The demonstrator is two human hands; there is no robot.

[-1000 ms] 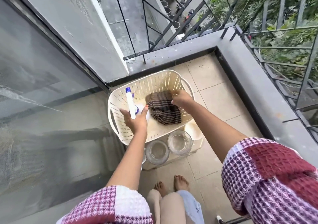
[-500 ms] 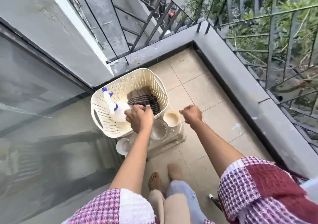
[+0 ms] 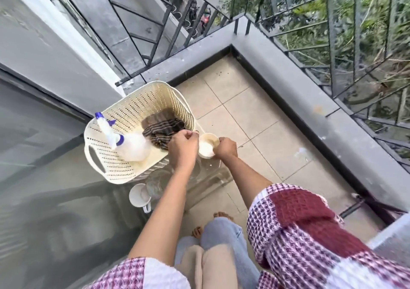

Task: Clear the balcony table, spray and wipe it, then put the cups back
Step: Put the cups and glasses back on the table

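A cream perforated basket (image 3: 133, 120) stands on the small clear table (image 3: 213, 177). In it lie a white spray bottle (image 3: 133, 147) with a blue nozzle and a brown striped cloth (image 3: 160, 128). Beside the basket, my right hand (image 3: 225, 150) grips the rim of a cream cup (image 3: 206, 147). My left hand (image 3: 183, 148) is curled over a clear glass (image 3: 196, 163), which it mostly hides. A second clear glass (image 3: 155, 185) and a white mug (image 3: 138, 194) stand at the table's near left.
A sliding glass door (image 3: 40, 155) runs along the left. A grey ledge (image 3: 310, 111) with a black metal railing (image 3: 332, 44) bounds the tiled floor (image 3: 244, 115) at the back and right. My bare feet (image 3: 221, 215) are just before the table.
The spray bottle now lies in the basket and my left hand has left it for the glass. My right hand moved from the cloth to the cream cup and took hold of it.
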